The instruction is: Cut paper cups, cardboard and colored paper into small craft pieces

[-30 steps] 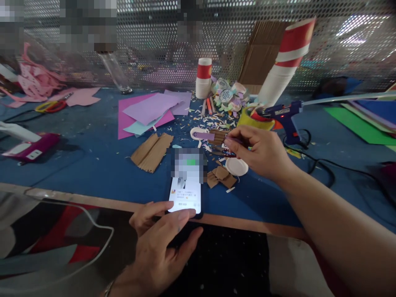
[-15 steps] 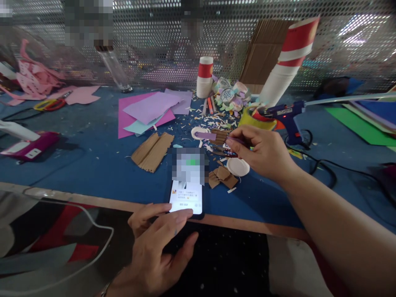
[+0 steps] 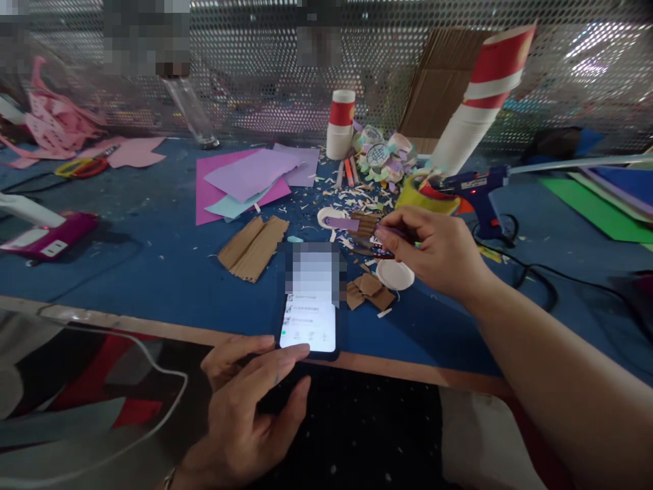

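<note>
My left hand (image 3: 255, 401) is at the near end of a phone (image 3: 309, 327), fingers stretched apart, with fingertips at the lower edge of its lit screen. The phone lies on the blue table; the top of its screen is blurred out. My right hand (image 3: 433, 255) is closed in a pinch between thumb and forefinger on a small piece of corrugated cardboard (image 3: 364, 223). A purple paper strip (image 3: 341, 223) sticks out to its left, above a white round lid (image 3: 326, 217). Below that hand are a white disc (image 3: 395, 275) and brown cardboard scraps (image 3: 370, 291).
A glue gun (image 3: 479, 194) and yellow tape roll (image 3: 423, 197) stand on the right, before a leaning stack of paper cups (image 3: 479, 102). Shorter stacked cups (image 3: 341, 126), purple paper sheets (image 3: 249, 173), a cardboard piece (image 3: 254, 248) and scissors (image 3: 81, 167) are further left. Paper shreds litter the middle.
The phone screen has switched from a chat page to a list. My left hand has drawn back slightly to the left. My right hand keeps its pinch in about the same place.
</note>
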{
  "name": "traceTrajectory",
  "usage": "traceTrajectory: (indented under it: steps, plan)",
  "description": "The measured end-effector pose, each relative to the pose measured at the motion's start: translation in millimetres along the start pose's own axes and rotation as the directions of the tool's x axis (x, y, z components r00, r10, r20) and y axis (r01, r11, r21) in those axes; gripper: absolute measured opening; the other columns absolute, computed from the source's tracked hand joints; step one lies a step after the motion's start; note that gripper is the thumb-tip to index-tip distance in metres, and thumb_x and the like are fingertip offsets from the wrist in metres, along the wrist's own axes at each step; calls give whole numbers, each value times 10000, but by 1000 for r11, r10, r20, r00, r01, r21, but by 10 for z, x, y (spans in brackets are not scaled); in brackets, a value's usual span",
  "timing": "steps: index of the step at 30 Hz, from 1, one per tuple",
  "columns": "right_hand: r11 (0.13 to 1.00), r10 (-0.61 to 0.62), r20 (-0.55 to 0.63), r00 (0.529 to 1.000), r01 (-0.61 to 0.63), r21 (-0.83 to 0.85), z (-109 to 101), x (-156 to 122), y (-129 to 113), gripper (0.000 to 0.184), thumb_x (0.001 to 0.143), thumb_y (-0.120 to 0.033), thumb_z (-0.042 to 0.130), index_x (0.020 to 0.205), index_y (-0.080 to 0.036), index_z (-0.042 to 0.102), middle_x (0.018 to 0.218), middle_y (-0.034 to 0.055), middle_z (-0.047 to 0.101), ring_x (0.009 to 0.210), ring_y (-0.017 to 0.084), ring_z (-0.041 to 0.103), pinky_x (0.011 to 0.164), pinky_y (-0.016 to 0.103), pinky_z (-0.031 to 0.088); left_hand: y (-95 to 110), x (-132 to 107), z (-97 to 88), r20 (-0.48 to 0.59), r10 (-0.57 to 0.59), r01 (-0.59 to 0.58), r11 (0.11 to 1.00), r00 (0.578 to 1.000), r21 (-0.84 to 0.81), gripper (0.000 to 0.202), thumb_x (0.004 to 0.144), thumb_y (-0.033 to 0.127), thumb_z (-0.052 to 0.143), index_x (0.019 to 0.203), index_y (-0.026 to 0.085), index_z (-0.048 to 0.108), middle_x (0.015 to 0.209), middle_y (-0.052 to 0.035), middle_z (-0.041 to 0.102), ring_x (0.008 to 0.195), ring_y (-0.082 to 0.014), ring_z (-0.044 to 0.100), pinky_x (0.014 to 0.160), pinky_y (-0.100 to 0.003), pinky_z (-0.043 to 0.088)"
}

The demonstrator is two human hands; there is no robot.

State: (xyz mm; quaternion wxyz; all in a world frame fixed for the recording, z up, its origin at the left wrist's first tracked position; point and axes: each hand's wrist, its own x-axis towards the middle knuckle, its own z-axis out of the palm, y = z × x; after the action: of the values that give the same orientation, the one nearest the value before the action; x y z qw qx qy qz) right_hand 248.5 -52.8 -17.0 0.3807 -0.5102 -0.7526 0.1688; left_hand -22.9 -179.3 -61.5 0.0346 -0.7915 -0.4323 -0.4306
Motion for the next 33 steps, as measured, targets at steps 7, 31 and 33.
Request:
traceTrajectory:
  steps: [7,31,33]
  plan:
    - [1000,5,-15,1000,-5,-9,-3,-4,-10,122,901,-327,634,846,-221,661,689,-4,612,548,133,503,534,287,382,7,3,11,11,9,-9,1000,1000,-6,421,781,87,695,1144,277,595,908,37,808,952,-254,634,824,-435,469]
    - [995,-82,-57,995,79,-65,3,-7,30,94,895,-282,648,821,-227,665,717,8,658,575,139,550,547,285,415,-51,59,-14,30,1,0,1000,1000,-10,449,781,77,707,1174,250,573,910,12,792,1006,-257,606,870,-440,432]
    - [996,-74,-54,996,71,-55,4,-7,27,89,894,-285,650,832,-224,667,703,6,645,561,137,541,537,284,412,-74,96,-10,2,-17,17,1000,1000,-4,451,779,89,720,1170,255,568,925,12,790,998,-254,622,875,-445,448]
